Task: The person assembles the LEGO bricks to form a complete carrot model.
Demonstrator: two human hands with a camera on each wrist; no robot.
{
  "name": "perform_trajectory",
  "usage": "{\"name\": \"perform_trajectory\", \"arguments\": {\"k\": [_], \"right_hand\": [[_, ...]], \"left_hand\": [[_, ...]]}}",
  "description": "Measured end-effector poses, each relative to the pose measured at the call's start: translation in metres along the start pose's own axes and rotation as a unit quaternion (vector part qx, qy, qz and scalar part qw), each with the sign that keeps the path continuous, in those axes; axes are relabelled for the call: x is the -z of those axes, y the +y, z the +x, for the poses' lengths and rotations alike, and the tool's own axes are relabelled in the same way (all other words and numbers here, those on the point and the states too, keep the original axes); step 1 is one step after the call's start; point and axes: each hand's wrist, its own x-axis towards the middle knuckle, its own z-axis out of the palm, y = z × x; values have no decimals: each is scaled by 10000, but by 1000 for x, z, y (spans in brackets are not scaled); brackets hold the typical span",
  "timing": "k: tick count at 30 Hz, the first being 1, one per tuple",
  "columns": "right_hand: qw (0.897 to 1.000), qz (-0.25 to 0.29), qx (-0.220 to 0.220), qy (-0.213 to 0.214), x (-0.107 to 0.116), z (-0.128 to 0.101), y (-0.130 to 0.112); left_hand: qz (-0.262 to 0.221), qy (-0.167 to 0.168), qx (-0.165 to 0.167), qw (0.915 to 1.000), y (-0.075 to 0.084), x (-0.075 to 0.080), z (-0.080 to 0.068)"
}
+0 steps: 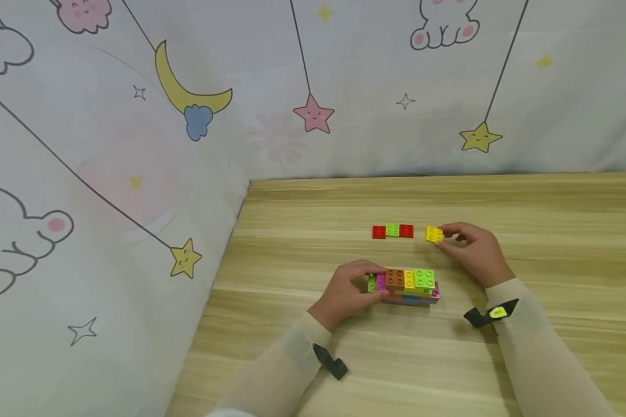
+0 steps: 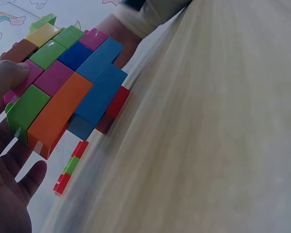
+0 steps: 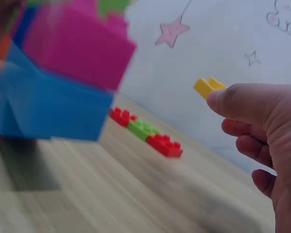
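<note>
A multicoloured block of stacked bricks [image 1: 407, 286] sits on the wooden table [image 1: 553, 220], and my left hand [image 1: 352, 289] grips its left end. In the left wrist view the stack [image 2: 68, 87] shows orange, blue, green and magenta bricks with my thumb [image 2: 7, 77] on its side. My right hand [image 1: 472, 246] pinches a small yellow brick [image 1: 434, 234] beyond the stack. The right wrist view shows the yellow brick [image 3: 208, 86] at my thumb tip. A flat row of red, green and red bricks [image 1: 393, 231] lies left of the yellow one.
A cartoon-printed cloth [image 1: 135, 145] with stars, a moon and bunnies hangs behind and to the left of the table. The table's left edge [image 1: 224, 255] runs close to the stack. Black wrist straps [image 1: 487, 315] sit on both sleeves.
</note>
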Motion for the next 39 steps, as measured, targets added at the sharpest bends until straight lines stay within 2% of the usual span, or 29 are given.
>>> {"name": "perform_trajectory", "arguments": {"k": [4,8,12,16,20,29,33,36,39], "right_hand": [[9994,203,256,140,9,-20,-13],[9951,733,645,157,18,-41,-27],[9856,1235,1151,101,20,-59,-39],[9749,1398,1731,105,16,-69,-45],[9675,1301,2165,137,13,-73,-47],[9710,1099,2123,-29,10,-77,-52],[9742,774,2120,15,10,-77,-53],[9730,540,2244,70,10,-77,-54],[9657,572,2533,79,9,-77,-54]], "left_hand": [[-22,4,-126,9999,1,1,0],[7,32,34,10000,1,0,0],[73,36,148,9999,1,0,-1],[38,43,120,9999,0,-1,-1],[-26,58,107,9999,0,0,-1],[8,43,152,9999,2,1,-1],[36,43,181,9998,2,1,0],[69,49,195,9998,2,1,0],[76,58,159,9998,3,1,0]]}}
